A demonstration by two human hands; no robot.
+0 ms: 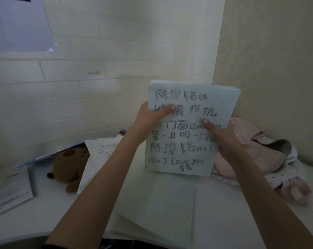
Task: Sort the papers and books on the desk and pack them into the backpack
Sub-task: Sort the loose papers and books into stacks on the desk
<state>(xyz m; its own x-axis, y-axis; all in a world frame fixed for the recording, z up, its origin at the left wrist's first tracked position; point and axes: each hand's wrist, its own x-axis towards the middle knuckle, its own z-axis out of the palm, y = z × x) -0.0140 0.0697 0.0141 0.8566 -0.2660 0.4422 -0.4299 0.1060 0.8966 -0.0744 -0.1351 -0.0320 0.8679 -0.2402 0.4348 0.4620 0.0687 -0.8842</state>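
Both hands hold the handwritten paper stack upright on the desk, left hand and right hand gripping its sides; the pink backpack lies just right. Loose sheets could splay or catch its half-open mouth

A white counter carries everything — a pink backpack lies in its far right corner. Left of the backpack: loose sheets, a brown plush bear, a blue-edged booklet — and a pamphlet farthest left.
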